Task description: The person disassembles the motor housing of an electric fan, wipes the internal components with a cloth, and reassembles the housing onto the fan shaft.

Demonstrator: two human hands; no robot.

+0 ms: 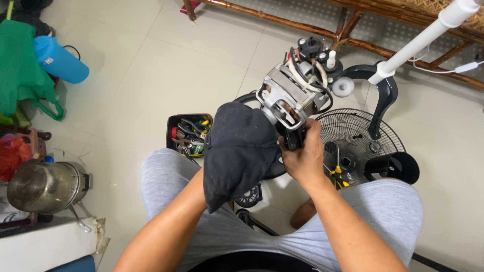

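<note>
A bare fan motor [295,90] with a silver metal frame, copper windings and white and black wires is held up over my lap. My right hand [302,156] grips a black part at the motor's lower end. A dark cloth [239,148] covers my left hand [214,176] completely; the cloth is pressed against the motor's left side. Only my left forearm shows beneath it. I sit on the floor in grey trousers.
A wire fan grille [353,136] and black fan stand neck [385,100] lie on the tiled floor at right, with a white pole [423,43]. A black box of hand tools [189,133] sits ahead. A metal pot [43,186], blue bottle [60,60] and green bag [20,65] stand left.
</note>
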